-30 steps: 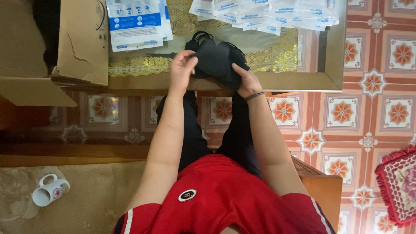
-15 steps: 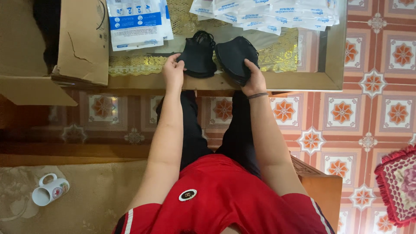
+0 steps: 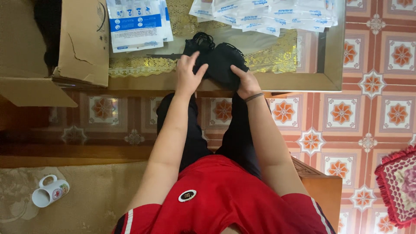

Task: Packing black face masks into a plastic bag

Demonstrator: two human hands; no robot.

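Black face masks (image 3: 219,60) lie bunched at the near edge of the glass-topped bench (image 3: 303,80) in the head view. Left hand (image 3: 187,73) rests on them with fingers spread, pressing their left side; right hand (image 3: 246,80) curls around their right edge. White sealed packets (image 3: 264,15) lie just behind, a torn cardboard box (image 3: 82,41) to the left, a mug (image 3: 48,193) on the floor.
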